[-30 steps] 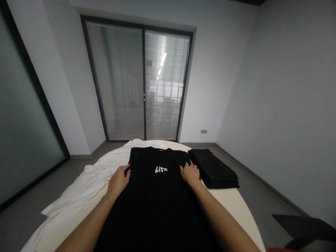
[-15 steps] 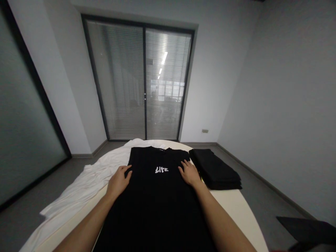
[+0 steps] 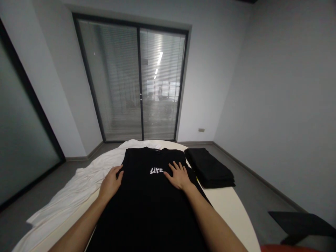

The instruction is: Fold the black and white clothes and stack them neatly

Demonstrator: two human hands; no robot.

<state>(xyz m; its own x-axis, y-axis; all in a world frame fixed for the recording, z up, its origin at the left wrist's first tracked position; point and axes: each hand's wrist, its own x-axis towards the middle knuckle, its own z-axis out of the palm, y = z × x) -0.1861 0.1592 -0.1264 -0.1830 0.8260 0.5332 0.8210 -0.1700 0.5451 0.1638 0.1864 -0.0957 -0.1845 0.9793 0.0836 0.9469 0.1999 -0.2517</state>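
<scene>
black fabric t-shirt with white chest lettering lay spread flat on the cream, curved-edged bench. right hand rested palm-down beside the lettering, fingers splayed, grip released. left hand was at the shirt's left edge; could not tell whether its grip held fabric. crumpled white cloth lay left, folded black fabric stack right.
</scene>
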